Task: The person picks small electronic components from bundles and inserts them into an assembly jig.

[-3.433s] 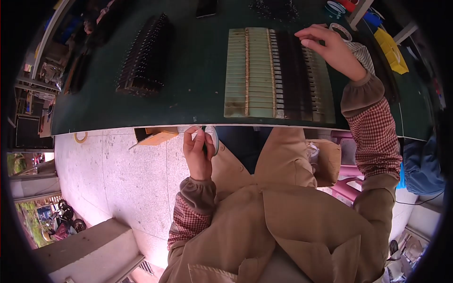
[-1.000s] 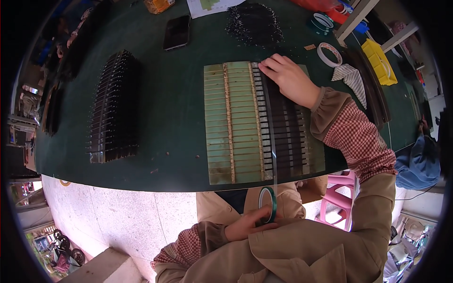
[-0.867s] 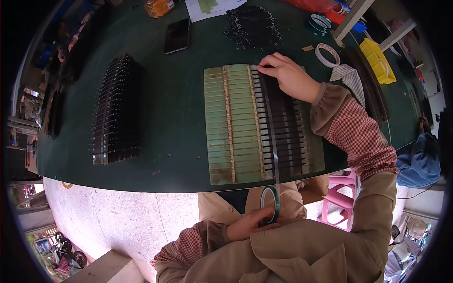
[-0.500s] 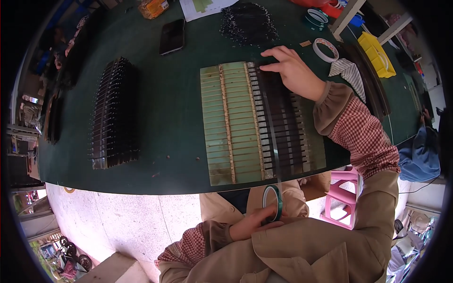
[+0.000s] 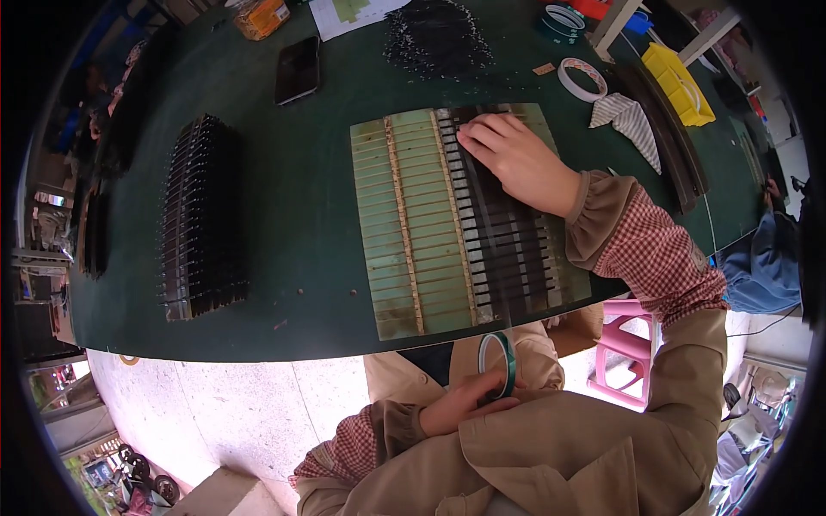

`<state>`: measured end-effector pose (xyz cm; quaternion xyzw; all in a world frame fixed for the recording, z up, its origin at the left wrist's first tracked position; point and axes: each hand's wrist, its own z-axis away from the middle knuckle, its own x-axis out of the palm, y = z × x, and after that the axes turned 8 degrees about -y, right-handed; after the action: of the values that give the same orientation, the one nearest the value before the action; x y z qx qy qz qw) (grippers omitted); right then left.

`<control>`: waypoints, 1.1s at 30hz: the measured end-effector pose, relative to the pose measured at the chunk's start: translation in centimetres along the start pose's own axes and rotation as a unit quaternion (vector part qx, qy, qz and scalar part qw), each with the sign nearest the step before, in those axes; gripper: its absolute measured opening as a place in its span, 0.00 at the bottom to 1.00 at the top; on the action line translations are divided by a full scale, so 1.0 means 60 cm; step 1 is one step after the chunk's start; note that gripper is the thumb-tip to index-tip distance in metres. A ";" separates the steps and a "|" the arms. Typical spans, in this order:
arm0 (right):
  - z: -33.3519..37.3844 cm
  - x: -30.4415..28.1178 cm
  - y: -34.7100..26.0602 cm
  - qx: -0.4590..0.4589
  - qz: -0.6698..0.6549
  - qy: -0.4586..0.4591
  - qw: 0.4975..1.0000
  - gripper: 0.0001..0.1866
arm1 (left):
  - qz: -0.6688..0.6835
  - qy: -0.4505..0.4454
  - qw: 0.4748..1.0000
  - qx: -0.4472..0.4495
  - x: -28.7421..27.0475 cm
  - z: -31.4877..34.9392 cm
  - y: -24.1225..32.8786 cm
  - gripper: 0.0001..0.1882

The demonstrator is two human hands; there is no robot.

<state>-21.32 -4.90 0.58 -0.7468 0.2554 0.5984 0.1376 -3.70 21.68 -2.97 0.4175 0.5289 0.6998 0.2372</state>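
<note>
My left hand (image 5: 458, 404), below the table's front edge, is closed round a roll of green tape (image 5: 510, 365). From the roll a translucent strip of tape (image 5: 506, 297) runs up over the dark pieces. My right hand (image 5: 529, 168) lies over their far end, its fingers extended, fingertips down on them beside the strip. These dark, narrow pieces (image 5: 509, 249) sit in a row on a pale green slotted board (image 5: 422, 215) with two lengthwise ribs. What lies under my right palm is hidden.
On the green table (image 5: 292, 232), a stack of dark toothed pieces (image 5: 202, 219) stands left. Farther back are a phone (image 5: 298, 70), a paper sheet (image 5: 353, 15) and a dark heap (image 5: 437, 39). Tape rolls (image 5: 582, 79), striped cloth (image 5: 628, 125) and a yellow bin (image 5: 678, 84) are right.
My right hand has come down and nearer, its fingers moving from above the board's far edge onto the dark pieces. My left hand still holds the tape roll. The view has shifted slightly.
</note>
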 end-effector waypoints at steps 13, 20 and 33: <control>0.010 -0.010 0.049 0.033 -0.160 0.039 0.986 0.12 | 0.003 -0.004 1.000 -0.001 0.000 -0.002 0.006 0.14; -0.005 -0.003 0.057 0.100 -0.198 0.010 0.975 0.06 | 0.023 -0.006 1.000 -0.006 0.004 0.002 0.004 0.14; -0.001 -0.006 0.034 0.027 -0.172 0.054 0.983 0.11 | -0.002 0.011 1.000 0.016 0.005 0.002 0.005 0.15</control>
<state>-22.43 -6.53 1.15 -0.8065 0.1466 0.5178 0.2448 -3.74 21.90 -2.58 0.4129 0.5436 0.6949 0.2260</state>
